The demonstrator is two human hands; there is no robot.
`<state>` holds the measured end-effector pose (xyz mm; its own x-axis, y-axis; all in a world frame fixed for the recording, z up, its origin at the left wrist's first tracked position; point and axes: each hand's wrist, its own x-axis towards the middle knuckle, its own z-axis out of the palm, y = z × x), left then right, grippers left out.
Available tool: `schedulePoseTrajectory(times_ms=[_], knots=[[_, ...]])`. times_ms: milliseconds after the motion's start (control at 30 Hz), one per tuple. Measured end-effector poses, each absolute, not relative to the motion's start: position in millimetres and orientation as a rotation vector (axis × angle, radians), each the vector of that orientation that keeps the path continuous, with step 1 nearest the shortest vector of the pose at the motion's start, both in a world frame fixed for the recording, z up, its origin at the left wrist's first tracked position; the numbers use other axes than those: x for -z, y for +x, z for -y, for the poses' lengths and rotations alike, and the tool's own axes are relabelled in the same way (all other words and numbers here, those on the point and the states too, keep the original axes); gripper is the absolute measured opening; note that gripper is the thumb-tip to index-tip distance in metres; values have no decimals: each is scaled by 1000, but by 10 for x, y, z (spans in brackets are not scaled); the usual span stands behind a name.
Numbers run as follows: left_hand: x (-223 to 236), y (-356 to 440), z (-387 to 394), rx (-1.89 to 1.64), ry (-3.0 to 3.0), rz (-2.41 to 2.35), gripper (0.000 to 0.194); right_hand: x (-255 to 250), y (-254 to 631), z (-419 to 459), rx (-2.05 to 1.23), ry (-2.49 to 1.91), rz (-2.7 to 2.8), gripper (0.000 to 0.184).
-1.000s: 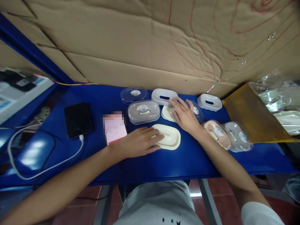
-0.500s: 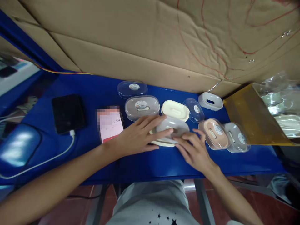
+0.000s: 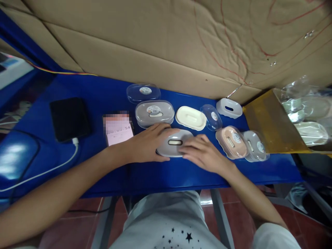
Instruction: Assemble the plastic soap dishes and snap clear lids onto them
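A grey oval soap dish tray (image 3: pixel 172 150) with a slot in its middle lies in front of me, pale material showing through the slot. My left hand (image 3: pixel 147 143) wraps round its left end, thumb at the near edge. At its right end my right hand (image 3: pixel 204 154) grips with curled, slightly blurred fingers. The cream base on which it was set down is now hidden beneath it. Just behind is a second cream base (image 3: pixel 190 117), and beside that a clear lid (image 3: pixel 211 117) with a round sticker.
Behind my left hand sit a lidded grey soap dish (image 3: pixel 155 114) and a clear lid (image 3: pixel 143 93). Rightward are a pink dish (image 3: pixel 231 141), a lidded grey dish (image 3: pixel 253 146), a grey tray (image 3: pixel 229 108) and an open carton (image 3: pixel 280 135). Leftward lie a phone (image 3: pixel 119 135) and a black device (image 3: pixel 69 119).
My right hand took the grey tray from the back and brought it forward onto the nearer cream base. My left hand moved from resting on that base to holding the tray's left end.
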<state>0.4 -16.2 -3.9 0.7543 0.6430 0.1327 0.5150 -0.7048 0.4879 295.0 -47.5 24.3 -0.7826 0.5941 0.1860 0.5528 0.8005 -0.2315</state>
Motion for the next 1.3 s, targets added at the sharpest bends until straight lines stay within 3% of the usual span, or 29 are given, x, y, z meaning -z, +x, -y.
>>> schedulePoseTrajectory(times_ms=[200, 300, 533, 933, 1300], knots=[[-25, 9, 168, -371, 2538, -917, 95, -235, 3327, -82, 141, -1842, 2196, 65], [-10, 27, 191, -382, 2501, -941, 94, -112, 3488, -139, 131, -2074, 2125, 77], [120, 88, 229, -481, 2415, -967, 98, -103, 3550, -93, 78, -2012, 2185, 64], [-13, 143, 278, -338, 2526, -1070, 90, -160, 3505, -43, 14, -2014, 2153, 64], [-4, 218, 393, -430, 2690, -1086, 85, -408, 3301, 227, 44, -1388, 2271, 60]])
